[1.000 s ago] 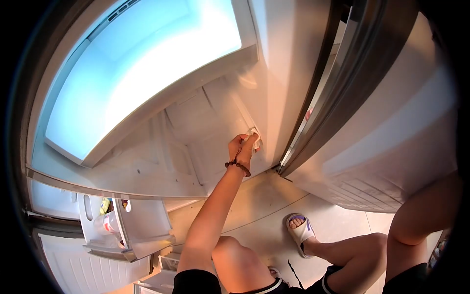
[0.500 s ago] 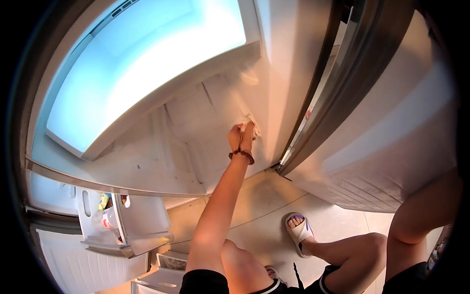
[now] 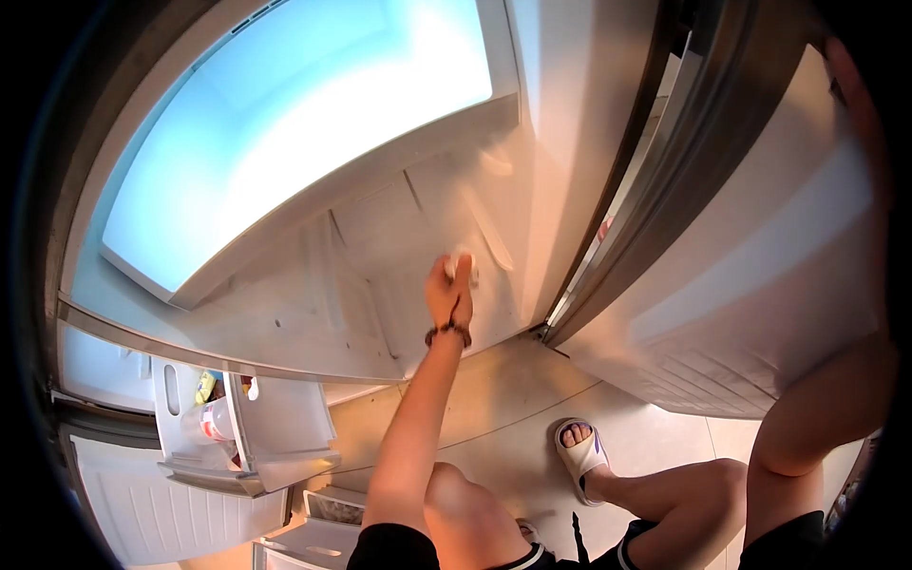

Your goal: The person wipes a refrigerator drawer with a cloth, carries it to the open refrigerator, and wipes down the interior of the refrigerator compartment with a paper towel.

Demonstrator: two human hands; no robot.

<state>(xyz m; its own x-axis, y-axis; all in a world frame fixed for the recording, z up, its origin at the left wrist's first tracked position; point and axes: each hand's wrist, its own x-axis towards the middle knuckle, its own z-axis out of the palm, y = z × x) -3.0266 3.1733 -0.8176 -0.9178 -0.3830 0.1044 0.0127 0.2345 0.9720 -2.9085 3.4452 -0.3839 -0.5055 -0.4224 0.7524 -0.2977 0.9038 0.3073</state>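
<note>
My left hand [image 3: 450, 290], with a dark beaded bracelet at the wrist, pinches a crumpled white cloth [image 3: 473, 270]. It is over the lower part of the open fridge interior [image 3: 380, 285], left of a raised pale rib [image 3: 489, 233] on the side wall. Above it, the lit upper compartment [image 3: 313, 123] glows blue-white. My right arm [image 3: 793, 427] bends upward along the right edge. What seems to be my right hand [image 3: 848, 81] is dim beside the open door [image 3: 722, 285]; its fingers cannot be made out.
At the lower left, a pulled-out drawer [image 3: 285, 423] holds a clear bottle [image 3: 214, 420] and a yellow-green packet [image 3: 205, 385]. Further drawers [image 3: 318, 546] stand below. The other door [image 3: 176, 508] is open at left. My sandalled foot [image 3: 581, 456] rests on the tiled floor [image 3: 508, 427].
My left hand has drawn back from the side wall, moving left and down with the cloth. The view has shifted slightly, and a dim reddish shape now shows at the upper right edge.
</note>
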